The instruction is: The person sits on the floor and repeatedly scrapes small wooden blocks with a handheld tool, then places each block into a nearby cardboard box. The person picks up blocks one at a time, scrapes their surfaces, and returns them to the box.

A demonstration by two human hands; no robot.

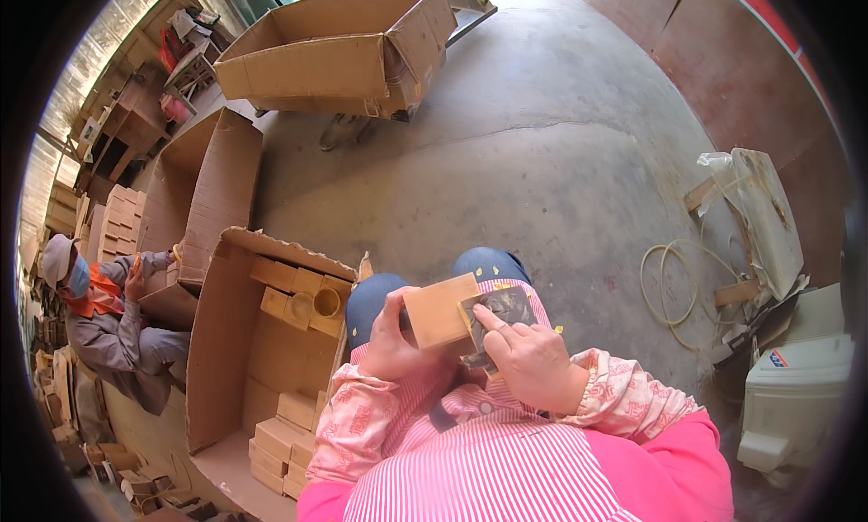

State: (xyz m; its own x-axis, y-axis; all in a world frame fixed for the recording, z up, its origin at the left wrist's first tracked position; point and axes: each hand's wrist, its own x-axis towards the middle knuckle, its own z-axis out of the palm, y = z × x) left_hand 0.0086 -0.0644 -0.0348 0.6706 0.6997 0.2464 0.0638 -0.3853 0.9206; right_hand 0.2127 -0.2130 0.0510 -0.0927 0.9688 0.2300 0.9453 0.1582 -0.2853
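Note:
Over my lap, my left hand (388,342) grips a pale wooden block (441,312) by its left side, with a flat, smooth face turned up. My right hand (532,359) holds a dark, worn sheet that looks like sandpaper (507,303), index finger extended on top of it. The sheet's left edge meets the right edge of the block. Close by on my left stands an open cardboard carton (220,359). Inside it are wooden blocks at the far end (274,272), two showing round recesses, and more stacked blocks (278,440) at the near end.
A person (122,325) in a cap and mask sits left, beside another tall carton (224,189). Ahead is a large open carton (305,71), raised off the concrete floor (542,162). To my right are a coiled hose (668,291), a leaning board (766,217) and a pale plastic container (790,393).

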